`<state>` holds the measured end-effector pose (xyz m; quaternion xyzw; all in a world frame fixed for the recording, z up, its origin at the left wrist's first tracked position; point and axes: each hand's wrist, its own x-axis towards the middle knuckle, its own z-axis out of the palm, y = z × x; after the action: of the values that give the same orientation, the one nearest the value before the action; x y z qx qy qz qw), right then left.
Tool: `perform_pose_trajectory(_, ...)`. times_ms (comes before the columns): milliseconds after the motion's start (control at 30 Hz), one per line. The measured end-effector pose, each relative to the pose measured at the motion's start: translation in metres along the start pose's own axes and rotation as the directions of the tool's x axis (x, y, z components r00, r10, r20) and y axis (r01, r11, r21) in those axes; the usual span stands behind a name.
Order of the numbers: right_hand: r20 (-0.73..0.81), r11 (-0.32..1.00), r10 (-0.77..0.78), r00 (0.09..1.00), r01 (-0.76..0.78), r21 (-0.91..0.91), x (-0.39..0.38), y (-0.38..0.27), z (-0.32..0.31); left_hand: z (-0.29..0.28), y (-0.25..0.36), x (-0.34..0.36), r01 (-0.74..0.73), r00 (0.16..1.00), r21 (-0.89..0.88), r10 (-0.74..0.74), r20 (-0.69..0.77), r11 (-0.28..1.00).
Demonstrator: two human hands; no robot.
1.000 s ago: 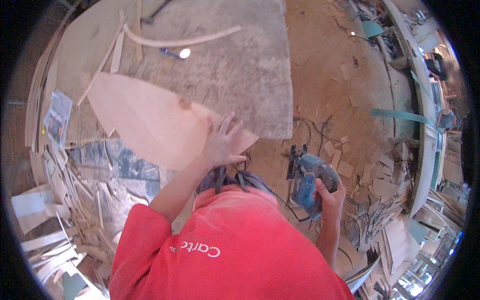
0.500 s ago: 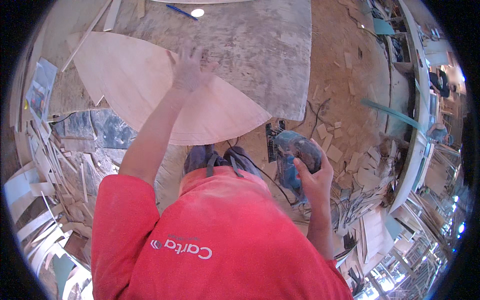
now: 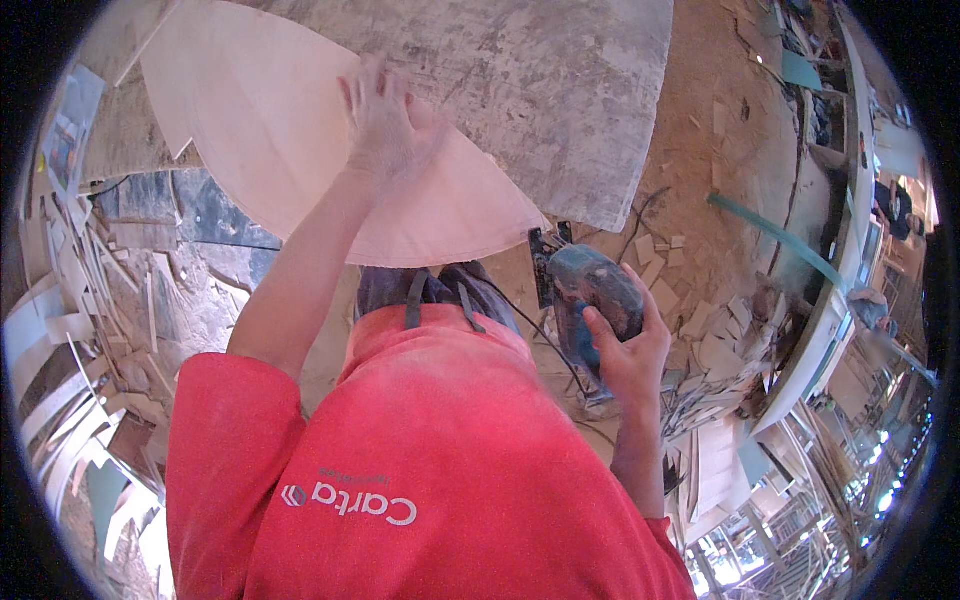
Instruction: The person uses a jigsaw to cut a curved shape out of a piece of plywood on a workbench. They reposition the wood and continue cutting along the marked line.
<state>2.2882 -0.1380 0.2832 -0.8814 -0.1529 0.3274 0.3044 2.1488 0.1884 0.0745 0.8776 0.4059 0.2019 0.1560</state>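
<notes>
My left hand (image 3: 382, 130), slightly blurred, rests with spread fingers on a pale curved plywood piece (image 3: 260, 120), near its far straight edge. The piece lies on a worn, stained board (image 3: 540, 90), its curved edge overhanging toward my waist. My right hand (image 3: 630, 345) grips a blue-and-black jigsaw (image 3: 595, 300) by its body, thumb on the near side. The jigsaw's dark base plate is tilted upright, close by the right corner of the plywood; I cannot tell whether they touch. A power cord runs down from the tool.
Piled wood offcuts (image 3: 730, 350) lie on the dusty floor at right, with a green strip (image 3: 760, 235) and a long white ledge (image 3: 850, 150) beyond. More strips and scraps (image 3: 70, 330) fill the left side. A person in dark clothing (image 3: 890, 205) is at the far right.
My left hand has moved forward along the plywood, which now sits higher in view with its curved edge turned toward me. The jigsaw has moved up and left, closer to the plywood's corner.
</notes>
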Motion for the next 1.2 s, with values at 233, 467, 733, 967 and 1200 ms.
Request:
perform_pose_trajectory(233, 0.040, 0.993, -0.106, 0.994, 0.107, -0.044, 0.011, -0.008, 0.003, 0.011, -0.021, 0.024, 0.331, 0.943, 0.306, -0.302, -0.138, 0.893)
perform_pose_trajectory(467, 0.039, 0.992, -0.095, 0.995, 0.098, -0.077, 0.014, -0.007, 0.007, -0.003, 0.000, 0.031, 0.429, 0.903, 0.203, -0.414, -0.111, 0.880)
perform_pose_trajectory(733, 0.060, 0.996, -0.032, 0.998, 0.037, -0.084, 0.016, -0.018, 0.005, 0.002, -0.008, 0.027, 0.423, 0.904, 0.202, -0.396, -0.161, 0.883)
perform_pose_trajectory(967, 0.069, 1.000, -0.009, 0.998, 0.010, -0.005, 0.023, -0.014, 0.004, 0.009, -0.014, 0.028, 0.407, 0.911, 0.249, -0.372, -0.175, 0.879)
perform_pose_trajectory(1200, 0.084, 0.999, -0.014, 0.996, 0.017, -0.034, 0.030, -0.013, 0.003, 0.012, -0.017, 0.028, 0.388, 0.921, 0.283, -0.357, -0.157, 0.877)
